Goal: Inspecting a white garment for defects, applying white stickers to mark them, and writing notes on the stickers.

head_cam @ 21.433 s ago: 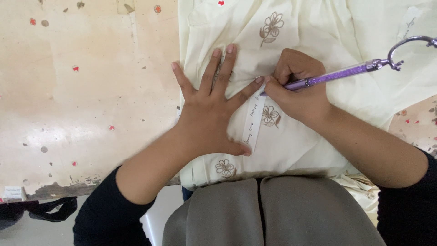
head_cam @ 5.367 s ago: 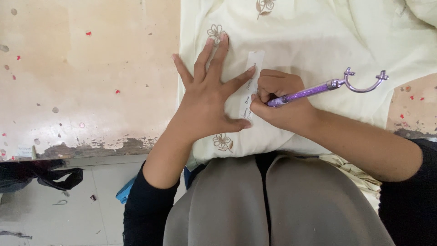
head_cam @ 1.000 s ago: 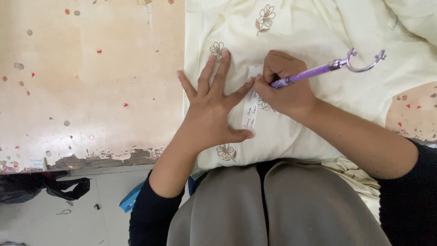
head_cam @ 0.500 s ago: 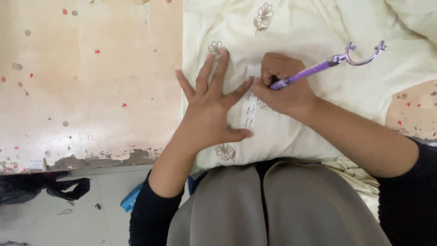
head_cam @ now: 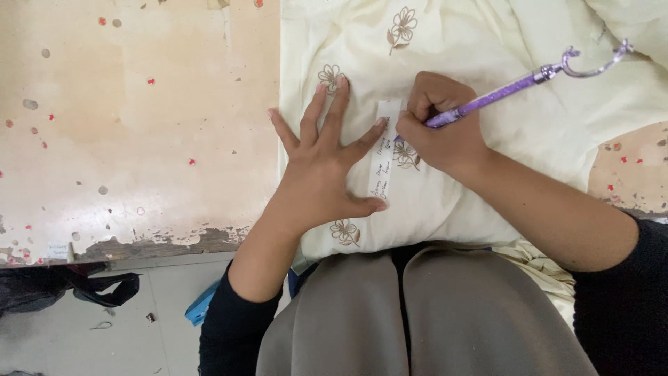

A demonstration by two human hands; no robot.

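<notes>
A narrow white paper strip (head_cam: 385, 154) with handwriting lies on a cream cloth (head_cam: 487, 56) embroidered with brown flowers. My left hand (head_cam: 321, 161) lies flat on the cloth, fingers spread, with its thumb and forefinger touching the strip's left edge. Just to the right, my right hand (head_cam: 440, 125) grips a glittery purple pen (head_cam: 518, 83) with a curled silver top. The pen's tip rests on the upper part of the strip.
The cloth drapes over a worn beige table (head_cam: 132, 125) speckled with red dots and chipped along its front edge. Below are my grey-clad knees (head_cam: 424, 313). A black bag strap (head_cam: 90, 289) and a blue object (head_cam: 203, 305) lie on the floor at left.
Across the last second the hands stay on the strip; the pen hand has shifted slightly up the strip. The view has barely moved.
</notes>
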